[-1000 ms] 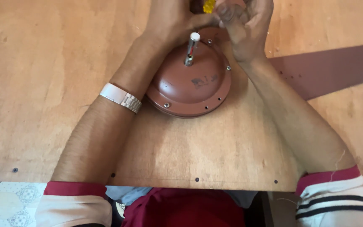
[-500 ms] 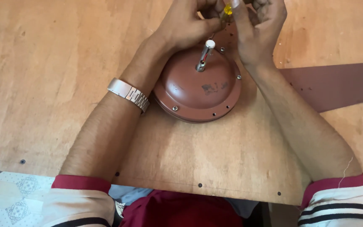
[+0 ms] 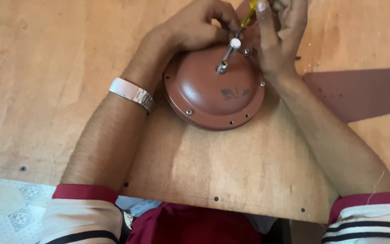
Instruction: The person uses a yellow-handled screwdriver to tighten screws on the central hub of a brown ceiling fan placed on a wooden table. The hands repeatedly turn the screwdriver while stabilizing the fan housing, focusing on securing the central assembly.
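Observation:
A round brown fan motor housing [image 3: 213, 92] lies on the wooden table [image 3: 46, 68], with a metal shaft [image 3: 228, 56] capped in white standing up from its middle. My left hand [image 3: 195, 29] rests curled on the housing's far left rim. My right hand [image 3: 276, 34] grips a yellow-handled screwdriver [image 3: 248, 13] whose tip points down at the far edge of the housing, near a screw [image 3: 246, 52]. A brown fan blade [image 3: 362, 92] reaches out to the right from under my right wrist.
Small screws [image 3: 188, 111] sit in the housing's rim. A silver watch [image 3: 132, 93] is on my left wrist. The table's near edge [image 3: 213, 205] runs above my lap, and patterned floor tiles [image 3: 10, 208] show at bottom left.
The view has shifted, so the housing and both hands now sit lower in the frame. The screwdriver is more visible between my hands at the housing's far edge.

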